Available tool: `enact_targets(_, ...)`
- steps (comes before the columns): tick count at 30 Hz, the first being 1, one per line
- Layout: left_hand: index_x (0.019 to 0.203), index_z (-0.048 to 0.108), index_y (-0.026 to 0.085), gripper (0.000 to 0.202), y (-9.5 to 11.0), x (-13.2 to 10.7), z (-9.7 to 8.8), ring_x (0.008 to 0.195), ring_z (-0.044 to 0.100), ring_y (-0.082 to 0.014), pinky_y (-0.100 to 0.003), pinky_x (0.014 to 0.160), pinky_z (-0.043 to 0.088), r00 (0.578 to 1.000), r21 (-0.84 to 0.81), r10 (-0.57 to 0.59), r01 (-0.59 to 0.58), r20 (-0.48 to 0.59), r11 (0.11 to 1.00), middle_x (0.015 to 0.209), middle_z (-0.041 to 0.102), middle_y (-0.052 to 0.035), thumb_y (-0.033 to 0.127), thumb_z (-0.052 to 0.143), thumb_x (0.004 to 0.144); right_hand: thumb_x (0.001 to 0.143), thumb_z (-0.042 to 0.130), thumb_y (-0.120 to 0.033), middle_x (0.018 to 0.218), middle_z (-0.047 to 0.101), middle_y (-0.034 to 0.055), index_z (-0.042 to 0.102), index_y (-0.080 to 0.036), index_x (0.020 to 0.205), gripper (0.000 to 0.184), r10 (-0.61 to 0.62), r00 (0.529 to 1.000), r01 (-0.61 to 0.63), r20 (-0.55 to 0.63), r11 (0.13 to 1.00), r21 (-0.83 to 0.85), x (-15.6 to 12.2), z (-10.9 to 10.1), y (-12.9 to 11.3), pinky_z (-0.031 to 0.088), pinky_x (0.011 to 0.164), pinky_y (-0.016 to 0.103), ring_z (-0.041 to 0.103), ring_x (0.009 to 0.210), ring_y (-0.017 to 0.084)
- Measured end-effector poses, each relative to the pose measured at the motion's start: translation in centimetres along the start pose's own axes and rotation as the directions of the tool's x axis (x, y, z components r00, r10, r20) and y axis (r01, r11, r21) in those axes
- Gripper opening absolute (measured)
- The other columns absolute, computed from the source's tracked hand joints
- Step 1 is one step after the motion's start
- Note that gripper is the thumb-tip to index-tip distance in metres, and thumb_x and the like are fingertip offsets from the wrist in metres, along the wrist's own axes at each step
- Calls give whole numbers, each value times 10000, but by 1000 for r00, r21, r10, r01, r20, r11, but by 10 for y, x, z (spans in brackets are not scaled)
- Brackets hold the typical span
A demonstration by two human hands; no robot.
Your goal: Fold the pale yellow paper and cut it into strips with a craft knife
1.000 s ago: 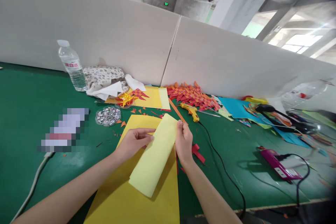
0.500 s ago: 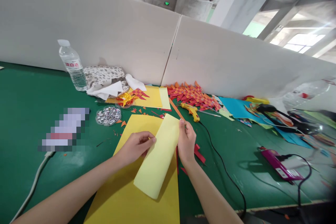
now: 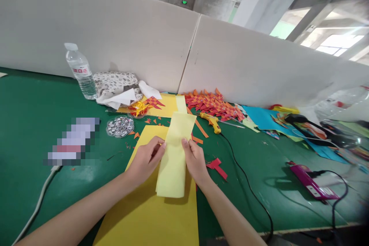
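Note:
A folded sheet of pale yellow paper (image 3: 174, 161) is held up between both hands, its long side running away from me. My left hand (image 3: 147, 157) pinches its left edge between thumb and fingers. On the opposite edge, my right hand (image 3: 196, 157) grips with the thumb on top and the fingers behind, out of sight. Beneath lies a larger, darker yellow sheet (image 3: 150, 219) on the green table (image 3: 245, 192). Red paper strips (image 3: 219, 169) and orange strips (image 3: 201, 128) lie right of the hands.
A yellow glue gun (image 3: 211, 122) with a black cord lies near a pile of red-orange checkered paper fish (image 3: 213, 103). Googly eyes (image 3: 120, 126) fill a clear dish. A water bottle (image 3: 82, 73), a blurred phone (image 3: 75, 138) and a purple power strip (image 3: 313, 182) stand around.
The pale yellow paper has turned more upright and shifted slightly left. My right hand has moved down and left along its edge; my left hand stays on the other edge.

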State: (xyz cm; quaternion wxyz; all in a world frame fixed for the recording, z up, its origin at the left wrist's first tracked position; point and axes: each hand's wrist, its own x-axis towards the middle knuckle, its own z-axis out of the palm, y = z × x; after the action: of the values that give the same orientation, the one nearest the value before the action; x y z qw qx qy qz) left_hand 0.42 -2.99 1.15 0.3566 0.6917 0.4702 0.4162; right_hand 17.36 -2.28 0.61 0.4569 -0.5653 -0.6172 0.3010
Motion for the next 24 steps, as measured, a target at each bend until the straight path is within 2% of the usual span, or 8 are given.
enact_targets(3,821,445,204,249,-2,1,2,386,326,-75,-189,406,234,994,-165,-71,84,85,983,470,352,96,435,406,905,865,410,-571,530,254,-59,280,-217,589,467,-19,999,18,-42,999,-26,0,-1,0,206,449,241,256,498,99)
enact_targets(5,836,461,198,282,-3,2,3,364,326,-72,-187,378,232,972,-277,-110,166,208,946,473,384,93,471,418,892,863,416,-571,538,284,-55,303,-215,594,460,-3,998,2,-63,1000,-14,1,-3,1,225,456,240,273,507,102)
enact_targets(9,744,538,154,373,-2,-1,4,458,441,-85,-195,433,318,848,-267,-89,262,522,927,567,499,30,497,456,868,858,433,-568,568,358,-44,366,-205,617,441,38,990,-35,-135,999,24,4,-7,3,253,471,241,309,528,107)
enact_targets(11,674,521,152,418,-1,-3,4,481,477,-103,-209,469,346,813,-179,-97,241,574,954,547,498,19,505,429,877,841,464,-572,560,352,-47,364,-207,611,443,59,983,-50,-172,997,56,5,-9,2,246,463,240,298,518,105)
enact_targets(14,621,461,167,455,-3,-4,5,471,468,-114,-223,484,347,847,-106,-129,213,516,971,490,448,31,515,363,898,828,476,-578,550,376,-45,389,-209,614,436,87,985,-62,-151,985,162,7,-9,-1,263,457,237,324,510,111)
enact_targets(17,605,426,177,460,-5,-2,6,492,442,-111,-227,487,328,899,-139,-140,215,416,967,513,440,32,514,338,906,841,436,-581,552,436,-26,441,-205,616,439,73,997,-65,-24,967,247,6,-7,-4,302,465,242,390,527,130)
enact_targets(21,620,404,186,441,-7,1,6,495,397,-106,-231,480,292,953,-155,-168,211,250,965,521,399,45,522,347,900,815,505,-545,522,392,-39,404,-205,569,431,62,993,-81,101,979,189,2,-2,-3,283,439,234,376,498,116)
enact_targets(24,683,435,187,400,-7,3,5,500,384,-104,-229,478,280,962,-185,-157,200,223,962,537,394,53,516,363,899,824,494,-544,528,369,-52,412,-207,609,408,126,984,-144,129,979,144,1,0,-1,288,416,227,382,457,105)
